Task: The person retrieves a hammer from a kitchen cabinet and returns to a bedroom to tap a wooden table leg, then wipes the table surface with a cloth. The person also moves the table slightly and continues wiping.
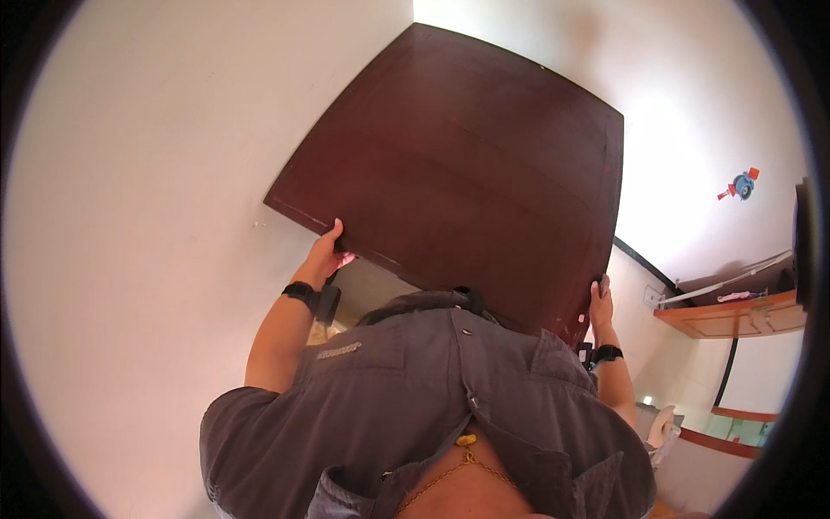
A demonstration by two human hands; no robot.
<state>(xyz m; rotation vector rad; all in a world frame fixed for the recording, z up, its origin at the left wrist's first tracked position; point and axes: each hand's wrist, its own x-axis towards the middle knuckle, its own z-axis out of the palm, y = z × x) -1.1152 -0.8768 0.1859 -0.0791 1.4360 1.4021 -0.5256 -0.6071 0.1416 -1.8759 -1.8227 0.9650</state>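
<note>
A large, dark reddish-brown tabletop (467, 164) spreads out in front of my body, its far corner against the meeting of two pale walls. Whether legs are attached beneath it cannot be seen. My left hand (326, 253) is closed on the near left edge, thumb over the top and fingers curled under. On the right edge, close to the near corner, my right hand (601, 303) grips with its fingers bent around the side. Part of the near edge is hidden by my grey shirt. Dark bands circle both wrists.
The pale wall (147, 190) runs close along the left. At right, a brown wooden shelf (735, 317) juts from the wall, below a small blue and red toy figure (742, 185). A paper roll (662, 426) is low at right.
</note>
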